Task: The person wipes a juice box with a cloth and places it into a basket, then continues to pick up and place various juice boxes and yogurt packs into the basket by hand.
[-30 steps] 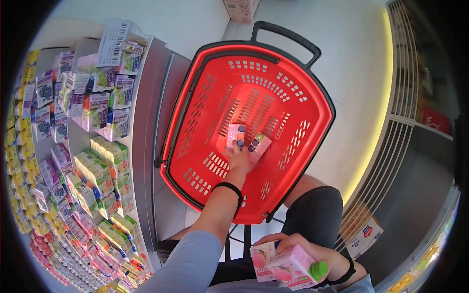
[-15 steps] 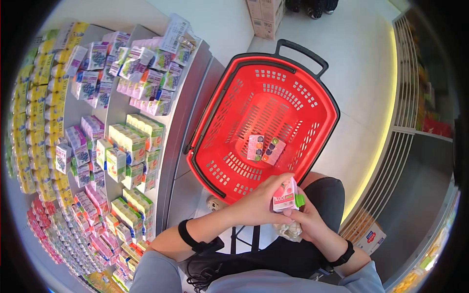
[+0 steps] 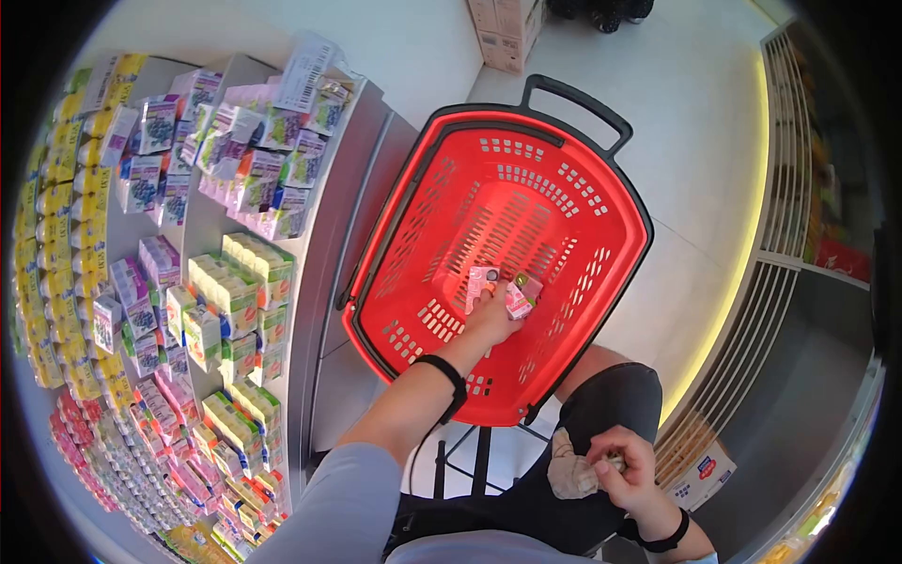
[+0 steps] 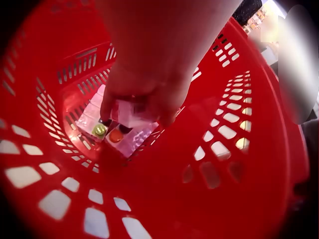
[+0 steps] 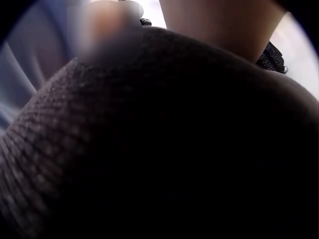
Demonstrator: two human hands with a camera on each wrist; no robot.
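Note:
My left hand [image 3: 490,320] reaches down inside the red shopping basket [image 3: 395,282] and grips a small pink juice carton [image 3: 518,303]. Two more pink cartons lie on the basket floor; in the left wrist view one carton [image 4: 92,112] shows a green round mark, and the held carton [image 4: 132,113] is just above them, partly covered by the fingers. Over my knee, the right hand [image 3: 628,468] has curled fingers pinching a crumpled beige cloth-like thing [image 3: 571,467]. The right wrist view is mostly filled by dark fabric [image 5: 164,124], with neither hand's work visible there.
A shelf [image 3: 319,216] of juice cartons and yellow-packed drinks stands along the left. Beyond the basket's black handle [image 3: 583,89] are cardboard boxes [image 3: 503,38] and someone's dark shoes. At right runs a wire rack [image 3: 742,310] with a lit yellow edge.
The left hand went from the basket to meet the right hand at a pink carton over the lap, then back down into the basket with it. No carton remains in the right hand.

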